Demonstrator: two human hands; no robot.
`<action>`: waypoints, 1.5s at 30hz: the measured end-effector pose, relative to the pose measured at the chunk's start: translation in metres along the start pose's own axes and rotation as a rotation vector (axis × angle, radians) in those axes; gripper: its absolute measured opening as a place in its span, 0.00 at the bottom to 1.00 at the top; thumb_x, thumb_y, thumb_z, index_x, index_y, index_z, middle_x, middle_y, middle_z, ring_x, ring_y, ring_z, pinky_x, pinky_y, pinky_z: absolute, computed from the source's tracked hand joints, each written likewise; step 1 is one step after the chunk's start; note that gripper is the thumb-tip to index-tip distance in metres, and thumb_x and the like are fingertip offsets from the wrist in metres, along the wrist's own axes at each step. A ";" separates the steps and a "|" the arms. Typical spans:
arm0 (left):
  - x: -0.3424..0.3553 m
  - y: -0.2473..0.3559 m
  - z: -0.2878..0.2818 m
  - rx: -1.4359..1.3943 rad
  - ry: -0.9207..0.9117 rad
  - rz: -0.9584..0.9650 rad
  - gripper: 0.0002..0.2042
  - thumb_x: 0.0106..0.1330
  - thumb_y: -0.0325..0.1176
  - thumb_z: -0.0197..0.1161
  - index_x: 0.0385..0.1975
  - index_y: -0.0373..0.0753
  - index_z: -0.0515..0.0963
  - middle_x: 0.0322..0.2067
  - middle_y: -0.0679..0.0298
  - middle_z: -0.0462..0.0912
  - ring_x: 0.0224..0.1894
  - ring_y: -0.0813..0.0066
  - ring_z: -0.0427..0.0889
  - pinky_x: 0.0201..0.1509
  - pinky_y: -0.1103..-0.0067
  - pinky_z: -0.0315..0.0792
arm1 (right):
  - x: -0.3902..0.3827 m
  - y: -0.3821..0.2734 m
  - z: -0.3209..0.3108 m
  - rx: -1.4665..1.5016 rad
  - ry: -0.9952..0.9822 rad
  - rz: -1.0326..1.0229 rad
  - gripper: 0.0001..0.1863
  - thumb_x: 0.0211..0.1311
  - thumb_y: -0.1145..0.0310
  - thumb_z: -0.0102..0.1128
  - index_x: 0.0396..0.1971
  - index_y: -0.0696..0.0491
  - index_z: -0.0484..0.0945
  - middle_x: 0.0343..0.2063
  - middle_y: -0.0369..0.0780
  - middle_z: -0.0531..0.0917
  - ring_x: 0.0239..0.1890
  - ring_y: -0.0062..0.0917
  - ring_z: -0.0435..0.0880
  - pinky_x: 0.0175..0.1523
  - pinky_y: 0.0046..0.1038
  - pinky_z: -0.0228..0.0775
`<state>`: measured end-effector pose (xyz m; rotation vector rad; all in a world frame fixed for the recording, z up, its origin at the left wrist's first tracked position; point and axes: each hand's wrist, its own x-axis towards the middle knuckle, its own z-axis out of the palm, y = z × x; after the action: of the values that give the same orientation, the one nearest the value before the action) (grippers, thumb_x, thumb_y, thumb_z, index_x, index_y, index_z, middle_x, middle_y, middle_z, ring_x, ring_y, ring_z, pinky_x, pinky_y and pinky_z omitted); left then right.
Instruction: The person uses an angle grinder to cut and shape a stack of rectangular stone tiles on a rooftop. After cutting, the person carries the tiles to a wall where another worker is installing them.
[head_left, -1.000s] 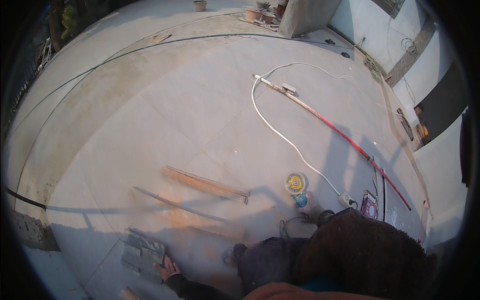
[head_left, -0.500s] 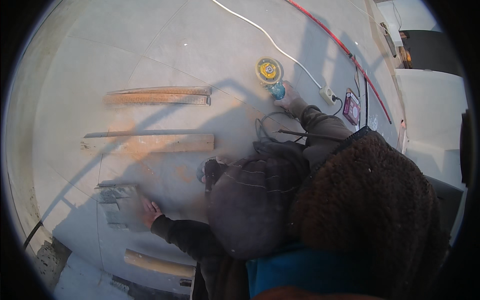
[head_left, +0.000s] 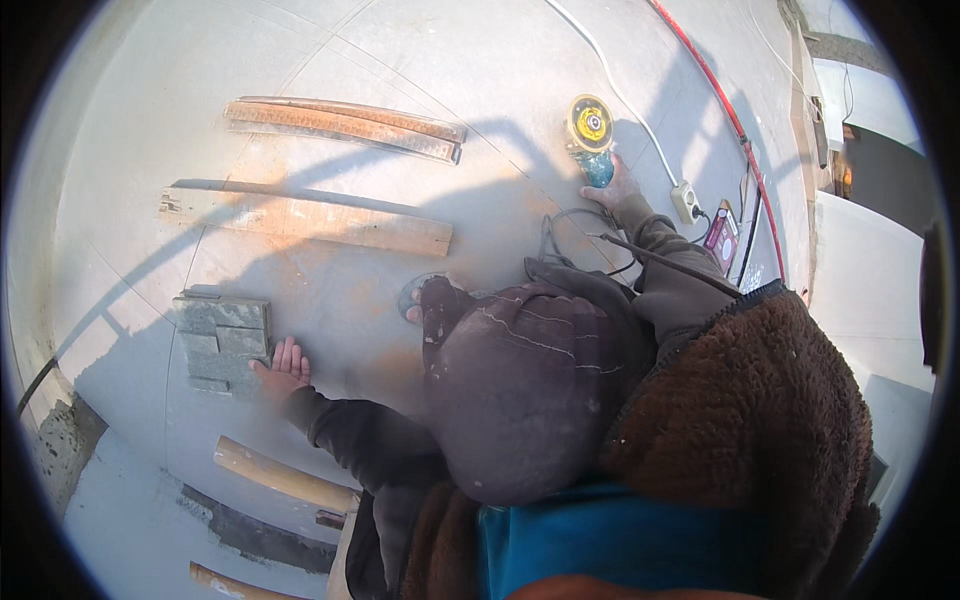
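My right hand point(head_left: 618, 188) is wrapped round the teal body of an angle grinder point(head_left: 597, 168), out to the far right over the floor. The grinder's round yellow disc points up and away from me. At the lower left lies a grey-green stone piece point(head_left: 225, 340) made of stepped, stacked strips. My left hand point(head_left: 285, 366) is at its right edge, fingers stretched out and close together; they seem to touch the stone's side without gripping it. A dark cord point(head_left: 545, 245) lies in loops below my right hand.
A wooden board point(head_left: 320, 220) and orange-brown strips point(head_left: 340, 128) lie on the tiled floor. Right of the grinder are a white extension socket point(head_left: 686, 203), a purple box point(head_left: 721, 236) and a red hose point(head_left: 735, 120). Another wooden piece point(head_left: 280, 472) lies below my left arm.
The view has shifted, so the floor things appear higher. My left hand stays beside the stone, its fingers now clearer. The grinder is still in my right hand, and haze around the stone has thinned.
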<state>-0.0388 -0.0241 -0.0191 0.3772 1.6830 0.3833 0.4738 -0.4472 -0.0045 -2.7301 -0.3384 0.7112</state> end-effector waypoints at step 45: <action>0.006 0.044 -0.074 -0.125 0.369 0.159 0.48 0.51 0.51 0.78 0.62 0.18 0.64 0.53 0.42 0.76 0.53 0.55 0.79 0.58 0.66 0.74 | -0.143 -0.541 0.310 -0.064 -0.994 -0.665 0.56 0.46 0.44 0.73 0.70 0.61 0.58 0.63 0.57 0.71 0.65 0.48 0.71 0.68 0.38 0.64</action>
<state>-0.1113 0.0148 0.0053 0.3644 1.9803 0.7066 0.1150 0.0819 -0.0150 -1.8630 -1.3812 1.7518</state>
